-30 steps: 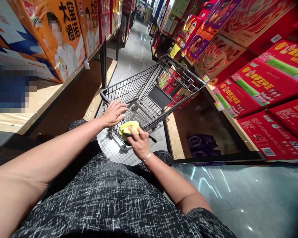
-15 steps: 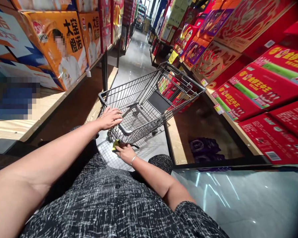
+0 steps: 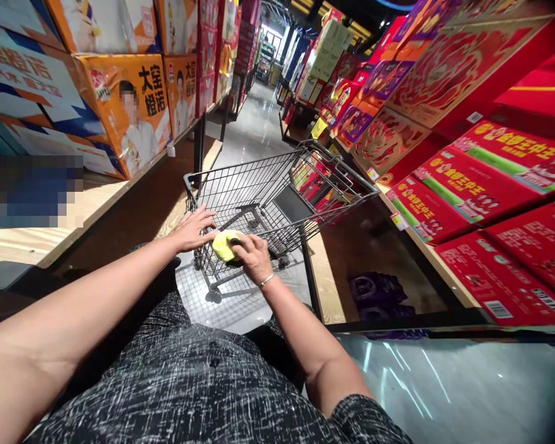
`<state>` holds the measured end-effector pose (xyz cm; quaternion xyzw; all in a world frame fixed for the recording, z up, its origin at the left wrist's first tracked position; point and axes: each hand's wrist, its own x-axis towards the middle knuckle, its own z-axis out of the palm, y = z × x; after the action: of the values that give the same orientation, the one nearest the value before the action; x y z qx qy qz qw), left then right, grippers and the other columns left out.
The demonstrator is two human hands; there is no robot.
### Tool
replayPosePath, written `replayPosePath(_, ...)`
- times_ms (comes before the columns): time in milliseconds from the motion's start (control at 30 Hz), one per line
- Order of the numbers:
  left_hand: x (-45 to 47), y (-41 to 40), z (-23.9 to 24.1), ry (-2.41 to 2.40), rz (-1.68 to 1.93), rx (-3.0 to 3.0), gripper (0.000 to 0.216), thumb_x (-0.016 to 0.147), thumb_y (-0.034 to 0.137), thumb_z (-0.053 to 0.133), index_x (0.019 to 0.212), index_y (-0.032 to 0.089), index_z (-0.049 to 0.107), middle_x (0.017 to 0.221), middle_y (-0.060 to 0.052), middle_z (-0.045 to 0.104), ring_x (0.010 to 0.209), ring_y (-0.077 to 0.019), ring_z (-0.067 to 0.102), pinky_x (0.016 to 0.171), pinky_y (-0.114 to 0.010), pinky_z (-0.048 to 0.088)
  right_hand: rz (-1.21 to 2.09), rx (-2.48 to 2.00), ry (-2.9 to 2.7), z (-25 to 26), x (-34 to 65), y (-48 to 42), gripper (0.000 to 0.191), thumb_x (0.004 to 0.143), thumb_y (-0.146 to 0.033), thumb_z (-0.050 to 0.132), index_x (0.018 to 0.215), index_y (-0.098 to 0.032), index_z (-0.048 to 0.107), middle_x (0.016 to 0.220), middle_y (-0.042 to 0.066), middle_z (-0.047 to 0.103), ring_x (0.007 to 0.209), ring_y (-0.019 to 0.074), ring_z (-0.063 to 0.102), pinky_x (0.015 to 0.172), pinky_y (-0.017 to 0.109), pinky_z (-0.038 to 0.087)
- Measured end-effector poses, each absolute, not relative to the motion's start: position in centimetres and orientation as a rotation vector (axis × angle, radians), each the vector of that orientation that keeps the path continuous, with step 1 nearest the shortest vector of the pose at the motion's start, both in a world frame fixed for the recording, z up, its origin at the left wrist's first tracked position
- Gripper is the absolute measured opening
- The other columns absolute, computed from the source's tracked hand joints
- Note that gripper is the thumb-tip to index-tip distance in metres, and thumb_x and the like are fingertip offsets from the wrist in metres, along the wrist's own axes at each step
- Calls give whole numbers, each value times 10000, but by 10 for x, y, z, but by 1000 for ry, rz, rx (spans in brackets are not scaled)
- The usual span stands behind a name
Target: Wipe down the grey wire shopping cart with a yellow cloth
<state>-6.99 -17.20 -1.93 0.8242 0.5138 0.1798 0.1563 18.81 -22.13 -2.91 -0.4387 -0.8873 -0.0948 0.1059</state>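
Yellow cloth (image 3: 224, 245), half a second ago down at the cart's base, is back up on the shopping cart (image 3: 277, 185) near rim; my right hand (image 3: 254, 258) presses it with fingers together; my left hand (image 3: 192, 229), fingers spread, steadies the rim beside it.

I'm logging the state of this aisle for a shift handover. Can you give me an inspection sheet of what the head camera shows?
Surface: glossy grey floor, reflecting lights.
Job's things: yellow cloth pressed on the near end of the wire shopping cart.
Clutter: dark packs on the low right shelf.
Grippers: right hand shut on yellow cloth; left hand open, resting on the cart's rim.
Cables: nothing seen.
Surroundings: red boxes shelved right, orange boxes left, aisle running ahead.
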Motion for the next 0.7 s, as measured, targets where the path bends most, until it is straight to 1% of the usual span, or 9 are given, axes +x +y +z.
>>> replayPosePath(67, -72, -166, -21, 1483, 512, 2326, 465, 885, 626, 444, 969, 225, 663, 1521, -54, 414, 1497, -337, 127, 1176, -609, 196, -312, -1417, -2548, -24, 214, -204, 334, 980, -280, 490, 1271, -383, 616, 1479, -11, 478, 1254, 238, 352, 984, 373, 329)
replayPosePath(100, -72, -162, -23, 1492, 509, 2312, 461, 880, 620, 449, 969, 221, 662, 1523, -57, 409, 1499, -343, 115, 1178, -604, 200, -325, -1484, -2503, -20, 230, -195, 365, 963, -231, 498, 1284, -360, 613, 1467, 14, 488, 1248, 244, 356, 978, 378, 334)
replayPosePath(200, -73, -152, -30, 1542, 501, 2283, 433, 874, 533, 448, 1094, 215, 642, 1536, -78, 379, 1502, -365, 66, 1176, -608, 212, -335, -1715, -2302, -3, 276, -167, 525, 876, -81, 490, 1348, -294, 572, 1432, 91, 502, 1238, 265, 375, 962, 407, 360)
replayPosePath(267, -73, -147, -34, 1567, 490, 2274, 470, 866, 489, 444, 1212, 210, 597, 1552, -101, 345, 1501, -387, 34, 1162, -636, 214, -313, -1888, -2073, 2, 294, -153, 612, 819, -30, 467, 1381, -261, 543, 1411, 137, 495, 1237, 291, 387, 956, 448, 383)
replayPosePath(367, -75, -144, -35, 1557, 426, 2276, 545, 861, 482, 427, 1317, 205, 538, 1581, -114, 282, 1496, -412, -10, 1143, -670, 212, -276, -2049, -1740, -9, 285, -151, 716, 763, -15, 455, 1460, -182, 443, 1427, 216, 422, 1247, 338, 397, 960, 516, 403)
replayPosePath(467, -77, -140, -34, 1558, 377, 2281, 576, 853, 475, 414, 1353, 210, 519, 1589, -99, 264, 1497, -408, -22, 1156, -646, 217, -277, -2002, -1720, -36, 237, -174, 799, 735, -38, 492, 1511, -45, 300, 1456, 301, 307, 1296, 379, 369, 1008, 550, 384)
replayPosePath(500, -78, -139, -35, 1561, 376, 2286, 578, 846, 469, 420, 1354, 212, 522, 1582, -97, 277, 1498, -405, -13, 1161, -634, 221, -272, -1938, -1791, -45, 217, -185, 799, 739, -50, 504, 1508, -19, 289, 1460, 311, 289, 1305, 386, 366, 1027, 549, 378)
replayPosePath(567, -81, -134, -37, 1574, 391, 2297, 579, 830, 456, 437, 1343, 208, 538, 1560, -106, 315, 1497, -405, 13, 1166, -618, 229, -243, -1733, -2026, -60, 179, -208, 722, 800, -91, 514, 1498, -43, 337, 1474, 280, 305, 1296, 370, 394, 1057, 513, 382)
replayPosePath(700, -87, -124, -43, 1573, 383, 2307, 581, 811, 445, 464, 1322, 185, 556, 1537, -118, 340, 1494, -409, 30, 1183, -596, 208, -207, -1381, -2431, -83, 135, -234, 432, 993, -215, 397, 1401, -242, 537, 1426, 137, 469, 1299, 284, 439, 1086, 422, 391)
